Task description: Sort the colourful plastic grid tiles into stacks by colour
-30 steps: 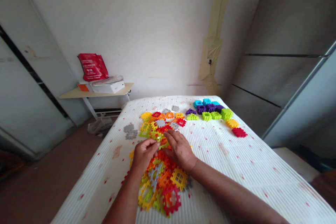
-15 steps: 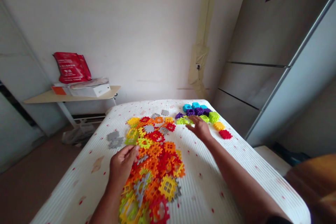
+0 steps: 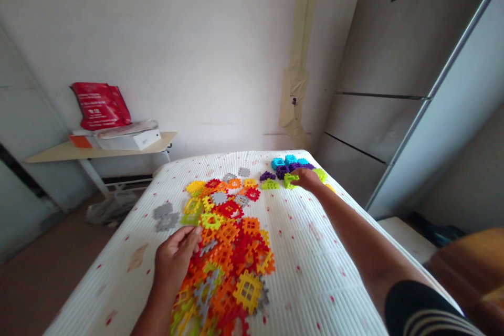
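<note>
My left hand point(image 3: 177, 249) rests at the left edge of a heap of flat plastic interlocking pieces point(image 3: 226, 236), mostly orange, red and yellow. Its fingers are curled and pressed together; whatever they may hold is hidden. Farther off, my right hand point(image 3: 309, 178) is closed on a lime-green interlocking block point(image 3: 290, 180), fingertips at its right side. Left of this block lies another lime-green piece point(image 3: 270, 184). Behind are dark purple blocks point(image 3: 282, 171) and light blue blocks point(image 3: 277, 163). A green block point(image 3: 321, 174) shows partly beyond my right wrist.
Grey pieces point(image 3: 165, 218) lie left of the heap on the white ribbed cover point(image 3: 291, 257). At left, a small table point(image 3: 51, 153) bears a red bag point(image 3: 100, 105) and a white box point(image 3: 129, 139). A tall grey fridge point(image 3: 378, 63) stands at the right.
My right hand has moved slightly right and closed on the green block, its forearm now covering the red piece. My left hand stays by the heap. The view has shifted a little.
</note>
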The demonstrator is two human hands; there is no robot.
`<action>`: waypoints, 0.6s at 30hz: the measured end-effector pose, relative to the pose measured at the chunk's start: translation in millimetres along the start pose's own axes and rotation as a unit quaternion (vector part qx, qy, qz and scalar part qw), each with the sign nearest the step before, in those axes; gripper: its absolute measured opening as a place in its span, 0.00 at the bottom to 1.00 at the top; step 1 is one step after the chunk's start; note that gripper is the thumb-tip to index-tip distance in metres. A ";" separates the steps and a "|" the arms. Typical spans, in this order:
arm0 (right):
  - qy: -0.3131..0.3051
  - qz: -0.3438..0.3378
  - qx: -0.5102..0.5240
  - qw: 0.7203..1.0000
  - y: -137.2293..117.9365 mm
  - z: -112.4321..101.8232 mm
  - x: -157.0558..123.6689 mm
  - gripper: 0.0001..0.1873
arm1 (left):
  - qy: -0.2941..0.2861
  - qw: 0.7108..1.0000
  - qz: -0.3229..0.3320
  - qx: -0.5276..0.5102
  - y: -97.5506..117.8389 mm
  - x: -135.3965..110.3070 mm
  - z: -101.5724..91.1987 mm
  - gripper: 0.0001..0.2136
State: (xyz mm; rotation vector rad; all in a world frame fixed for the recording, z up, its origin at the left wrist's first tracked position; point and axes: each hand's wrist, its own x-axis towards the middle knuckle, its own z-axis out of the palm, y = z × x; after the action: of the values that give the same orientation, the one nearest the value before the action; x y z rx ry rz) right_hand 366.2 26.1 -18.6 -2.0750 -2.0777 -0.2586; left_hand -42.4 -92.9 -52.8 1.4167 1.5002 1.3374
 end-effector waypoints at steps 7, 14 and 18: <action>-0.039 0.012 0.006 0.999 2.7 5.4 4.8 0.20 | 0.004 1.000 0.006 0.010 2.4 -1.3 0.1 0.17; -0.037 -0.012 0.020 0.999 -4.5 5.2 -0.3 0.18 | 0.020 1.000 0.020 0.003 4.7 -2.6 1.0 0.16; 0.009 -0.044 0.017 0.999 -14.5 -1.1 -5.0 0.17 | 0.070 0.996 0.049 0.034 0.5 0.2 -0.7 0.15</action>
State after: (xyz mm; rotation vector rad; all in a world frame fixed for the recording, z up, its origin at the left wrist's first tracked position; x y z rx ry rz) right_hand 351.7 20.9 -18.7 -1.9574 -2.1501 -0.2518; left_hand -42.9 -93.0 -52.1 1.4820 1.5985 1.4832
